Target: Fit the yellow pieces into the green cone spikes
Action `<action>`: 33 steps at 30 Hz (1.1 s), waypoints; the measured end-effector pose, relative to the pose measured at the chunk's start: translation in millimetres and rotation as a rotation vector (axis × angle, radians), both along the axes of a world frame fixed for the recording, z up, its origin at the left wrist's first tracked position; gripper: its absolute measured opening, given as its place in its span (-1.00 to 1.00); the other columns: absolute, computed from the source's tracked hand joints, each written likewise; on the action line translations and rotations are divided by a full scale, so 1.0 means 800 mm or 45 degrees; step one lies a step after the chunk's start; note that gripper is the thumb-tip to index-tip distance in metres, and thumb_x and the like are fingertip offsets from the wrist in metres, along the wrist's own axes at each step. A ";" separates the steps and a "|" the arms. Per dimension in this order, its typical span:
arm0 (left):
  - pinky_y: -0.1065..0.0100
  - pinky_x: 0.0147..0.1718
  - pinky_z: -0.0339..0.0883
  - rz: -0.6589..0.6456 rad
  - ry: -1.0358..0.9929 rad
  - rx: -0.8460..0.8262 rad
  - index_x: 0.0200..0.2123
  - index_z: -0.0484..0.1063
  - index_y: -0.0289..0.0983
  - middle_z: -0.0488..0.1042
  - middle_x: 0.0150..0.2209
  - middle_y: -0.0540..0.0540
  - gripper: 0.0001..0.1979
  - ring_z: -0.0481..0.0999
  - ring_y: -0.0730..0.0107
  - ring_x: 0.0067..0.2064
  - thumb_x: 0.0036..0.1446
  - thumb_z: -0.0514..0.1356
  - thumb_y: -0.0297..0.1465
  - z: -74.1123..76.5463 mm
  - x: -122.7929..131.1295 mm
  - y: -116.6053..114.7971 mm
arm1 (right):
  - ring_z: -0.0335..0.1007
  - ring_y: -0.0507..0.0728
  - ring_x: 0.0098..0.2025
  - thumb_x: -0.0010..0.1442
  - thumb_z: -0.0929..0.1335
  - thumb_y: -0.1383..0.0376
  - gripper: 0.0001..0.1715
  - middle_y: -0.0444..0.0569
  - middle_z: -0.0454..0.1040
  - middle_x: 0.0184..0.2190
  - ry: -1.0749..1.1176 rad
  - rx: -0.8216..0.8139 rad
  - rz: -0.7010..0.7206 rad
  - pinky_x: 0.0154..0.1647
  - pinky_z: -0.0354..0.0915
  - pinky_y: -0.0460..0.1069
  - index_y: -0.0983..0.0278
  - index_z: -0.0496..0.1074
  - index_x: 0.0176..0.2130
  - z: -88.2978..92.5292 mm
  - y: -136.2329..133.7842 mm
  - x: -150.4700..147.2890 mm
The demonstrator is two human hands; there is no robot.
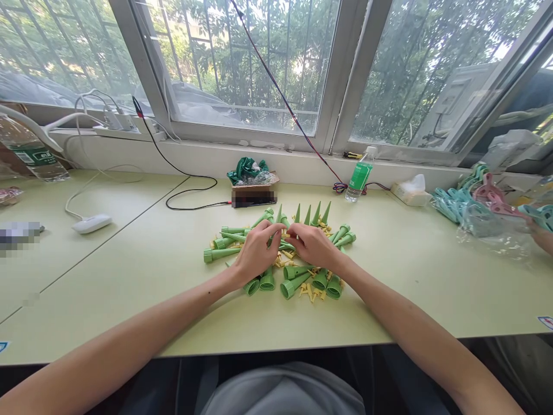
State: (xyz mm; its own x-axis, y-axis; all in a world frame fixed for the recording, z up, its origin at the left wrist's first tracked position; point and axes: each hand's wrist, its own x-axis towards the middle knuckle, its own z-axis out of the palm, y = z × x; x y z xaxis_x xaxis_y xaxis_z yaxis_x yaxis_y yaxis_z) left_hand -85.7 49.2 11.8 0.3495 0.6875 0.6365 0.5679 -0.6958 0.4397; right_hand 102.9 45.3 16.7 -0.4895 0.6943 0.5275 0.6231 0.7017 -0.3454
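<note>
Several green plastic cones [295, 286] with ribbed caps lie in a loose ring on the pale green table. Small yellow pieces [309, 291] are scattered among them. A few green cones [317, 214] stand upright behind the hands. My left hand [258, 248] is over the left half of the pile, its thumb and fingers pinched together. My right hand [311, 245] meets it from the right, also with fingers closed. The fingertips almost touch, and whatever lies between them is too small or hidden to name.
Behind the pile are a small cardboard box [254, 185] with green wrapping and a dark blurred object. A water bottle [360, 175], tissue pack [411, 191], clips [489, 196] in plastic, cables and a white device [92, 223] lie around. Another person's hand [542, 235] shows at right.
</note>
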 end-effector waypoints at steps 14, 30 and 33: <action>0.33 -0.33 0.30 -0.015 0.024 0.039 -0.08 0.50 -0.24 0.41 -0.31 -0.08 -0.76 0.42 0.35 -0.31 0.31 0.05 -0.43 -0.001 -0.001 0.000 | 0.06 0.00 -0.50 0.39 0.20 0.25 -0.72 -0.15 0.26 -0.50 -0.061 0.013 -0.027 -0.45 -0.03 -0.10 0.24 0.16 -0.38 -0.001 0.001 -0.001; 0.33 -0.30 0.34 -0.016 0.022 0.055 -0.10 0.50 -0.23 0.43 -0.29 -0.09 -0.76 0.45 0.35 -0.29 0.31 0.05 -0.42 -0.001 0.001 0.000 | 0.07 0.00 -0.53 0.41 0.18 0.26 -0.68 -0.14 0.26 -0.54 -0.138 0.047 -0.054 -0.45 -0.04 -0.08 0.25 0.21 -0.41 -0.002 0.000 -0.001; 0.32 -0.29 0.34 -0.016 0.026 0.051 -0.10 0.50 -0.23 0.43 -0.29 -0.09 -0.76 0.44 0.35 -0.29 0.31 0.04 -0.41 -0.001 0.000 -0.001 | 0.07 0.01 -0.53 0.41 0.18 0.25 -0.68 -0.13 0.27 -0.54 -0.131 0.036 -0.054 -0.45 -0.04 -0.08 0.25 0.22 -0.41 -0.001 0.000 -0.001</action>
State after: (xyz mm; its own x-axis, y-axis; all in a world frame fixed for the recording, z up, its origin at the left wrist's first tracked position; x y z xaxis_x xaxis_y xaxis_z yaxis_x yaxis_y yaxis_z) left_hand -85.4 48.7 11.1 0.3713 0.6572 0.6559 0.5678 -0.7196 0.3997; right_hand 101.7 45.1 15.9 -0.5128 0.7011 0.4955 0.6837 0.6826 -0.2582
